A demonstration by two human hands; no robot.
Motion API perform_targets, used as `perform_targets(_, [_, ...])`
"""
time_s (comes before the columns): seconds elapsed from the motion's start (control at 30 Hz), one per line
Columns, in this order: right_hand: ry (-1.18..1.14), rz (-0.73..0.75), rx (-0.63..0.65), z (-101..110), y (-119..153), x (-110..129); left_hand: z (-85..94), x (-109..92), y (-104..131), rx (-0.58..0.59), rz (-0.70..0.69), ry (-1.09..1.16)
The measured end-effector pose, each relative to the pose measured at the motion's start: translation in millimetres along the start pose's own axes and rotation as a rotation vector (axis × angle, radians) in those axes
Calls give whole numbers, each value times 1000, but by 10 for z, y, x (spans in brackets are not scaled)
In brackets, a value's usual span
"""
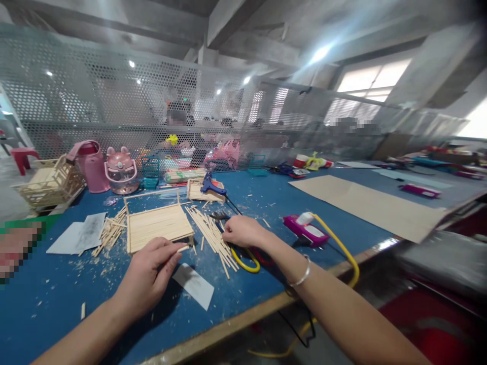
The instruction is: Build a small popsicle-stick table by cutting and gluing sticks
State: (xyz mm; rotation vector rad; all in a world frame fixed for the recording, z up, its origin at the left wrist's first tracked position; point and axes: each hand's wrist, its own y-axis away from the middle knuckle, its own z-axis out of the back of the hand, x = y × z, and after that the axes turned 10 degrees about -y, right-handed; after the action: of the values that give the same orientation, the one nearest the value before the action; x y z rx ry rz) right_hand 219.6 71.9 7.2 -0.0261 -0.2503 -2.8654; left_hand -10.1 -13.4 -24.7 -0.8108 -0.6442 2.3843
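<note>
Head view shows your left hand [146,276] low on the blue counter [45,314], its fingers [173,252] pinched narrow on a short wooden stick [183,249] that juts out to the right, its long axis running roughly level with the near edge of the stick panel [158,225]. That panel lies flat just beyond your left hand, up and slightly left of the fingertips, with thin upright posts at its corners; the held stick's free end sits just beside the panel's near right corner, so your left hand is clearly the nearer one to it. Your right hand [243,231] rests farther right, knuckles up, its fingers curled down at the edge of the loose stick pile [211,235]; you cannot tell from here whether they grip a stick or only touch the heap. The pile fans out between your two hands, its sticks lying diagonally from upper left to lower right. A scrap of white paper [195,285] lies on the counter under your left wrist side, and a yellow cord [342,251] loops from near your right hand past a magenta tool [306,230]. Farther back stand a blue glue gun [213,186], a pink jug [90,165] and a finished stick basket [51,182], well apart from both hands.
</note>
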Motion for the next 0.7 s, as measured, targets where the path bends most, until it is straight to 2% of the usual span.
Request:
perform_targets(0.17, [66,-83,-132,-48,25,-8,14,-12,-7,-9,13,-6])
perform_targets(0.27, [63,-129,-138,-58,40,-41,17,-17,-11,-4,34,-4])
perform_targets(0.37, [24,-127,-145,-62,48,-65,25,-33,-16,52,74,-16])
perform_targets(0.47, [-53,-53,-199,-51,72,-70,32,-45,-20,110,106,-43])
perform_targets(0.6, [-141,118,-106,-40,96,-63,24,-42,-19,177,94,-28])
perform_targets(0.7, [-152,149,-80,-60,68,-70,12,-40,-22,233,79,-5])
